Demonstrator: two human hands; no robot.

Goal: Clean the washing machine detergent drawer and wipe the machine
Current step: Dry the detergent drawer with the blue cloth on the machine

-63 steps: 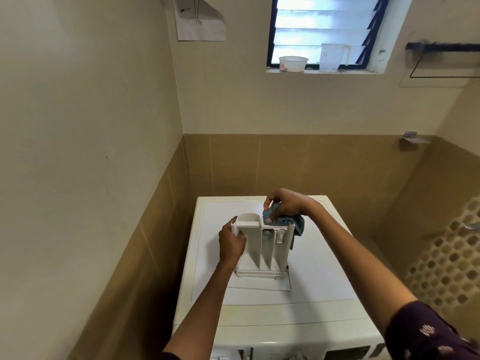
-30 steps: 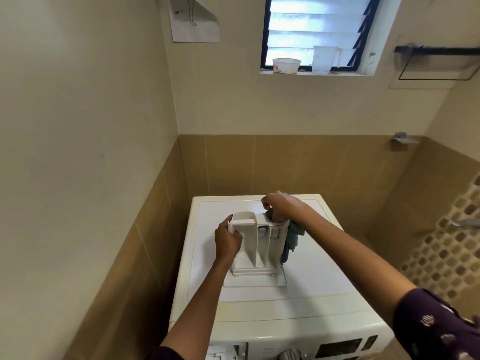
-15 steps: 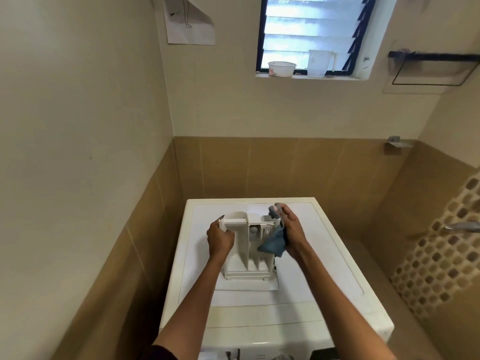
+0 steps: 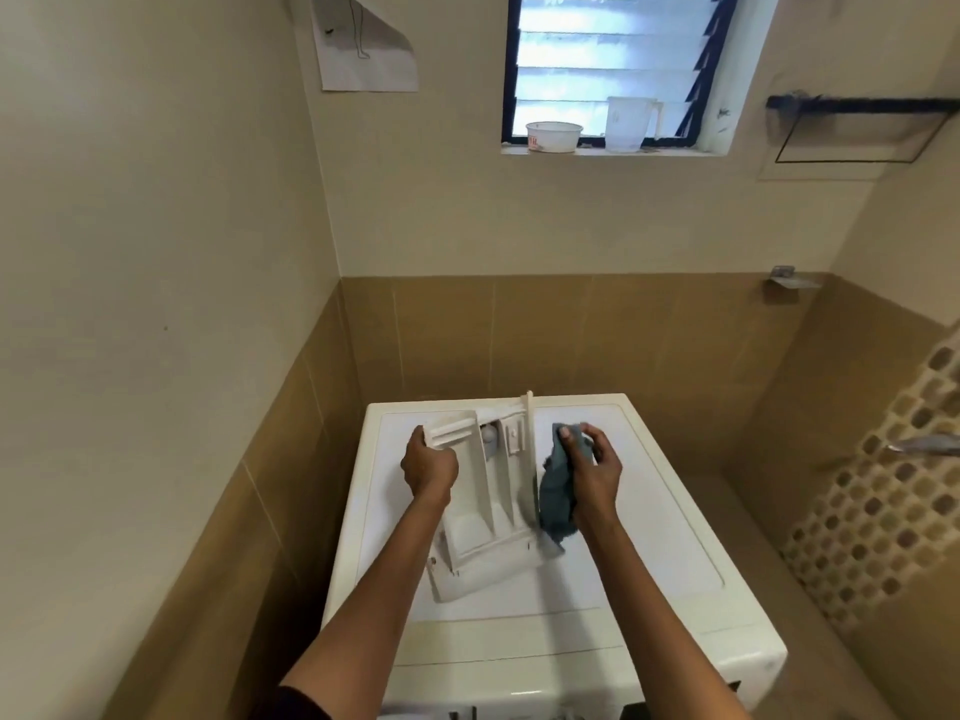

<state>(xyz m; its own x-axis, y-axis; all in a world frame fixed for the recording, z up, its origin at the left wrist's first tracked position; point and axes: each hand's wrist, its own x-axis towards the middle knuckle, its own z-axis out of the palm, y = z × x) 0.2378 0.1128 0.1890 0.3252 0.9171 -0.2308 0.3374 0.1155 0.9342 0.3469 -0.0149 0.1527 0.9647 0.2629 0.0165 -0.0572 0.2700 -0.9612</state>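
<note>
Left hand [image 4: 428, 467]: centre-left, fingers curled on drawer [image 4: 480, 511] edge.
Right hand [image 4: 597, 472]: centre, pinching cloth [image 4: 556, 493].
Forearms: bare, extended from lower edge.

This is a small wash room in a home, part bathroom and part laundry corner: a white washing machine [image 4: 649, 511] stands at six o'clock against walls clad in tan tiles [image 4: 597, 335] below and cream paint above. A louvred window [image 4: 608, 59] at twelve o'clock has a plastic bowl [image 4: 554, 136] and a clear jug [image 4: 628, 123] on its sill, and a dark towel rail [image 4: 862, 103] hangs at two o'clock. At three o'clock a mosaic-tiled wall [image 4: 883, 511] carries a metal tap [image 4: 930, 444].
</note>
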